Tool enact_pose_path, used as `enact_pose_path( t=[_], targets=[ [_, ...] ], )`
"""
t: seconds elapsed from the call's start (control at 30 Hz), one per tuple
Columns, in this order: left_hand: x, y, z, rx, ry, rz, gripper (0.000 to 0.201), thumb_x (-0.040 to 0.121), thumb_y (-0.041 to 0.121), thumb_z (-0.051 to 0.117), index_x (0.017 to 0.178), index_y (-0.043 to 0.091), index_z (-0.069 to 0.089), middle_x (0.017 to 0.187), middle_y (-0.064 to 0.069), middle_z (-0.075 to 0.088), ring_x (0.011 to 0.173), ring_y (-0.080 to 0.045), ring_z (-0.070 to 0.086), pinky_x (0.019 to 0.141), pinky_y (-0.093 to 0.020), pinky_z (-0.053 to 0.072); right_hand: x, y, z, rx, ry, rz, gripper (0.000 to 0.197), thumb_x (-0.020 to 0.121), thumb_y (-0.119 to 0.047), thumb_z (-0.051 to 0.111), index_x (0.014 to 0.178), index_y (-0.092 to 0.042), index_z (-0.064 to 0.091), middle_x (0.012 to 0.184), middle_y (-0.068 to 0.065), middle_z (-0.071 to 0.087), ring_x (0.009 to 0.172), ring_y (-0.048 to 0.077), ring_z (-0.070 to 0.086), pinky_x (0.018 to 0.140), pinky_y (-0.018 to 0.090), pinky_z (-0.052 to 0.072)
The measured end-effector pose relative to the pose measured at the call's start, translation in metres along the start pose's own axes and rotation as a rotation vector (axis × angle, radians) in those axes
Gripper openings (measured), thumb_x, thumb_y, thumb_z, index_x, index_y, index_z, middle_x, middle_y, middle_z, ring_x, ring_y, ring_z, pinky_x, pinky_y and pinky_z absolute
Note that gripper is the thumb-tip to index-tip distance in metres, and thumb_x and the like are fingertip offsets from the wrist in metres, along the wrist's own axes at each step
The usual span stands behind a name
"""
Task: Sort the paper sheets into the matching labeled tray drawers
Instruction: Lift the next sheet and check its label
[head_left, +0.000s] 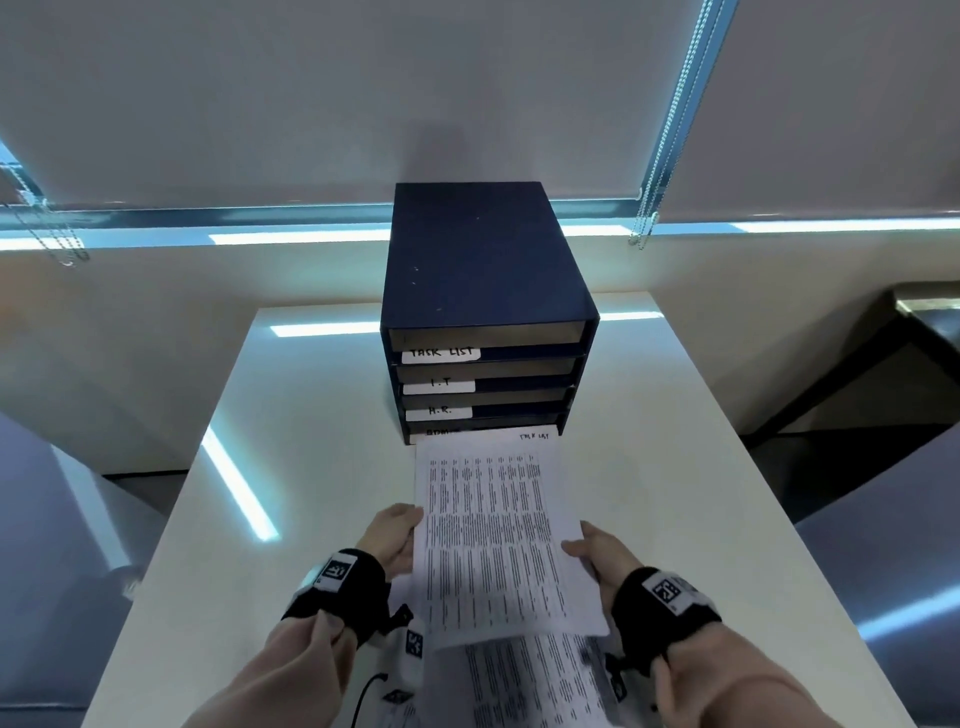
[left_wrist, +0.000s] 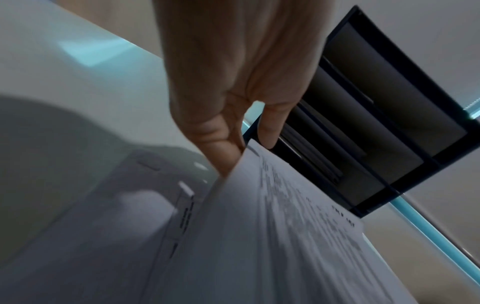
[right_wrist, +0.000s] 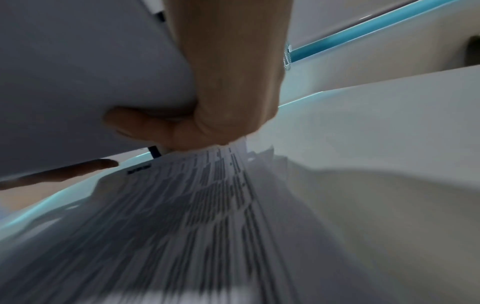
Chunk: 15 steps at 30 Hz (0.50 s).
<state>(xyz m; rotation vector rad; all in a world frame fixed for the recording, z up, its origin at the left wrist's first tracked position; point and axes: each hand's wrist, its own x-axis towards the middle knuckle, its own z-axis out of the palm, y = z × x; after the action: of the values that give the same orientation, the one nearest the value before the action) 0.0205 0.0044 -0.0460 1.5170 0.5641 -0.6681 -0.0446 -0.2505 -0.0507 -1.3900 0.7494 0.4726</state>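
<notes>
A printed sheet (head_left: 498, 530) marked "TASK LIST" at its top right corner is lifted above the table, its far edge near the base of the dark blue drawer unit (head_left: 483, 270). My left hand (head_left: 395, 535) pinches its left edge (left_wrist: 233, 162) and my right hand (head_left: 597, 551) pinches its right edge (right_wrist: 182, 127). The unit's open trays carry white labels: "TASK LIST" (head_left: 440, 353) on top, then "I.T" (head_left: 439, 384), "H.R." (head_left: 439, 411), and a lowest label partly hidden by the sheet. More printed sheets (head_left: 535, 680) lie on the table under the held one.
The white table (head_left: 675, 441) has bare surface left and right of the drawer unit. Roller blinds with bead chains (head_left: 675, 119) hang behind it. A dark desk (head_left: 924, 312) stands at the far right. A black cable (head_left: 366, 691) lies near my left forearm.
</notes>
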Motion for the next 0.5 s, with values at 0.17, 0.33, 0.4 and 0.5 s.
enact_pose_path(
  t=[0.17,0.33,0.4,0.5],
  targets=[
    [-0.001,0.007,-0.005,0.063,-0.028,0.046,0.005,0.096,0.005,0.047,0.094,0.005,0.052,0.061,-0.006,0.056,0.042,-0.014,0.052,0.044,-0.022,0.044,0.020,-0.020,0.004,0.011,-0.022,-0.015,0.050,0.092,0.012,0.043,0.141,0.004,0.035,0.141,0.019,0.046,0.129,0.034,0.045,0.106,0.037,0.034],
    [-0.023,-0.007,-0.012,0.153,-0.067,0.098,0.009,0.091,0.004,0.049,0.085,0.011,0.049,0.077,-0.011,0.061,0.066,-0.024,0.060,0.058,-0.030,0.049,0.003,0.013,-0.001,0.113,-0.040,-0.029,0.050,0.084,0.010,0.051,0.133,0.003,0.043,0.136,0.004,0.050,0.126,0.021,0.046,0.112,0.038,0.030],
    [-0.036,-0.011,-0.015,0.157,-0.088,0.134,0.007,0.091,0.005,0.051,0.086,0.010,0.051,0.078,-0.011,0.064,0.067,-0.024,0.061,0.055,-0.029,0.050,-0.008,0.020,-0.003,0.173,-0.037,-0.059,0.045,0.088,0.010,0.046,0.132,-0.002,0.044,0.140,-0.003,0.045,0.128,0.015,0.042,0.115,0.034,0.024],
    [-0.053,0.005,-0.018,0.150,-0.111,0.228,0.005,0.090,0.011,0.055,0.091,0.009,0.051,0.081,-0.014,0.065,0.067,-0.024,0.061,0.052,-0.029,0.050,-0.017,0.014,-0.004,0.187,-0.029,-0.092,0.042,0.089,0.007,0.046,0.128,-0.008,0.052,0.128,0.004,0.061,0.120,0.023,0.055,0.113,0.045,0.032]
  ],
)
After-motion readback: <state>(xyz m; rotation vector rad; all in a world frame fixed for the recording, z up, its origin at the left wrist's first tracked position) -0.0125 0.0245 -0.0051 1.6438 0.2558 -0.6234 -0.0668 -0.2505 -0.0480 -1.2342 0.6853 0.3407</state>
